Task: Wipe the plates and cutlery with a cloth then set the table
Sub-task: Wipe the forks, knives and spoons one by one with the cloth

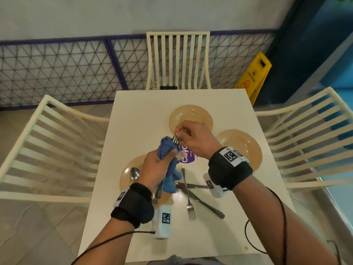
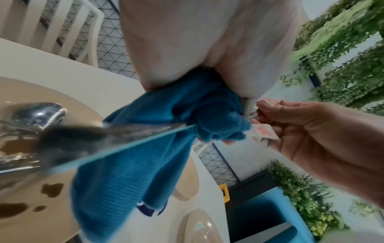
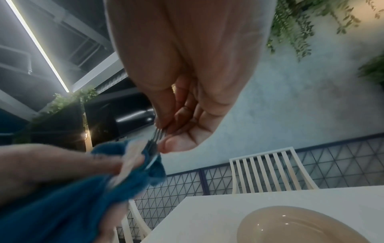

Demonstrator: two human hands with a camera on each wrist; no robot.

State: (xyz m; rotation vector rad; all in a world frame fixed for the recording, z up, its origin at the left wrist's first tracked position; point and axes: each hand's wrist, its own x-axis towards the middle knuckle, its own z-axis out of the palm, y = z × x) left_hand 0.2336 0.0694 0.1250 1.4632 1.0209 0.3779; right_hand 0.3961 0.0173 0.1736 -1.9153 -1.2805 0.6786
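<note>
My left hand (image 1: pixel 158 161) grips a bunched blue cloth (image 1: pixel 168 159) wrapped round the shaft of a fork (image 1: pixel 175 139). The handle sticks out below the fist, blurred in the left wrist view (image 2: pixel 104 139). My right hand (image 1: pixel 191 138) pinches the fork's tines (image 3: pixel 156 134) just above the cloth (image 3: pixel 83 189). Both hands hover over the white table (image 1: pixel 145 111). Three tan plates lie there: far (image 1: pixel 198 113), right (image 1: pixel 246 148) and near left (image 1: pixel 129 169), the last with a spoon (image 1: pixel 134 173) on it.
Another fork (image 1: pixel 188 194) and a knife (image 1: pixel 202 201) lie crossed on the table near its front. A purple sticker (image 1: pixel 186 156) sits mid-table. Cream slatted chairs stand left (image 1: pixel 47 146), far (image 1: pixel 177 58) and right (image 1: pixel 309 138). A yellow caution sign (image 1: pixel 256 75) leans at back right.
</note>
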